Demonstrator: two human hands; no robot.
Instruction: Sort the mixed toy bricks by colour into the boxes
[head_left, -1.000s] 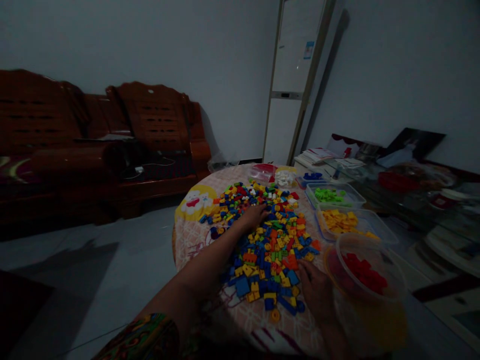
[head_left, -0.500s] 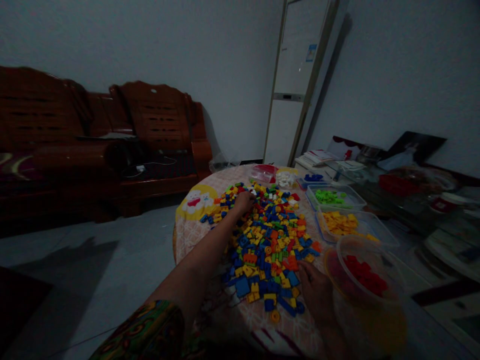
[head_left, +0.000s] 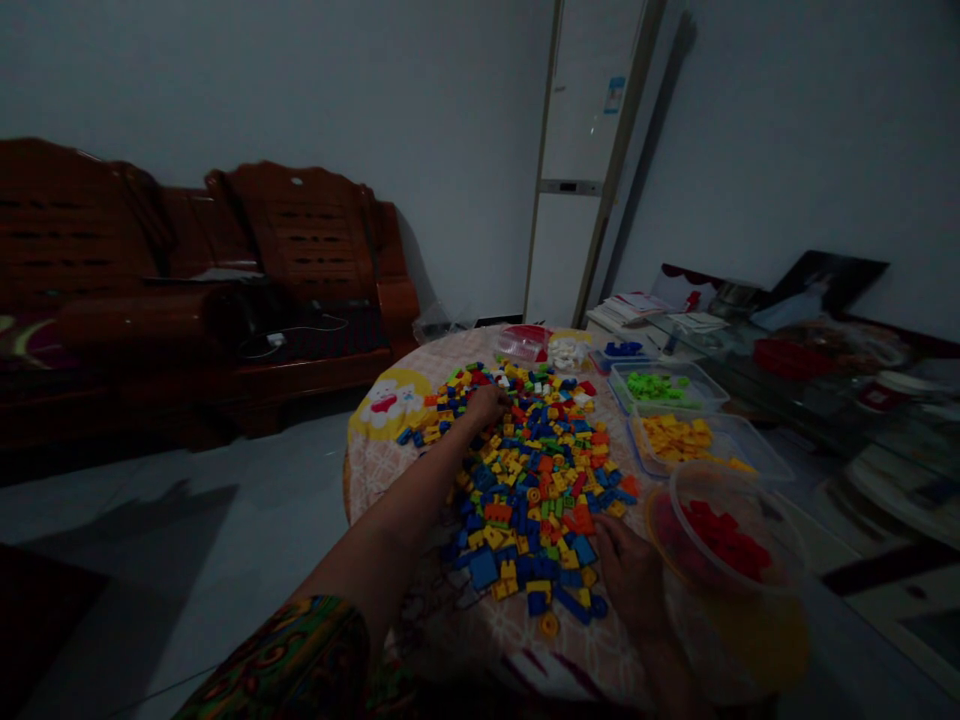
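A wide heap of small toy building bricks (head_left: 525, 470), in blue, yellow, orange, red, green and white, covers the middle of the round table (head_left: 375, 465). My left hand (head_left: 487, 404) reaches into the far left part of the heap, its fingers bent down and closed among the bricks. What they pinch, if anything, is hidden. At the heap's near right edge rests my right hand (head_left: 630, 575), fingers drawn together. Its fingertips meet an orange brick (head_left: 579, 519); I cannot tell whether they grip it.
Along the table's right side stand clear tubs of red bricks (head_left: 724, 540), yellow bricks (head_left: 677, 438) and green bricks (head_left: 656, 387). Behind are blue bricks (head_left: 624, 349), white bricks (head_left: 568, 352) and a red-bottomed clear container (head_left: 523, 343). A cluttered glass table (head_left: 817, 410) adjoins on the right.
The view has shifted slightly, moving the whole scene a little up and left. Both hands stay at about the same spots on the heap.
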